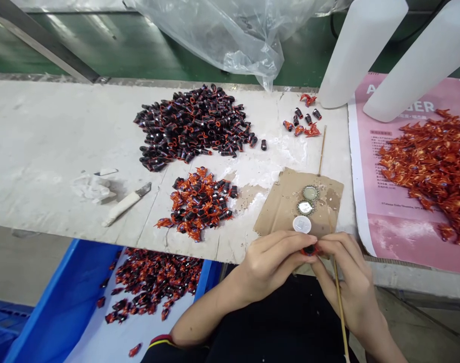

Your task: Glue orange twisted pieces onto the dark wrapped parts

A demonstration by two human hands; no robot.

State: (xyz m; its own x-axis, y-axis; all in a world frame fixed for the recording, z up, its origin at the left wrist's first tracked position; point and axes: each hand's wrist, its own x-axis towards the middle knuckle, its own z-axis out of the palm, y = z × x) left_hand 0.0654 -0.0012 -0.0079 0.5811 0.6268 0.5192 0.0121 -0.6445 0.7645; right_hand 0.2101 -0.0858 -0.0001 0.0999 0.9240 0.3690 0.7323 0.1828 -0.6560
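My left hand and my right hand pinch a small dark piece with orange-red foil between their fingertips. A thin bamboo stick runs down through my right fingers. Just above my hands lies a torn cardboard sheet with several round metal and white caps on it. A heap of foil-trimmed dark pieces sits left of the cardboard, and a larger heap of dark cylinders lies beyond it.
The stained white worktable holds a taped knife, a rag and a second stick. Orange foil scraps cover a pink poster on the right. A blue bin of finished-looking pieces sits below the table edge at left.
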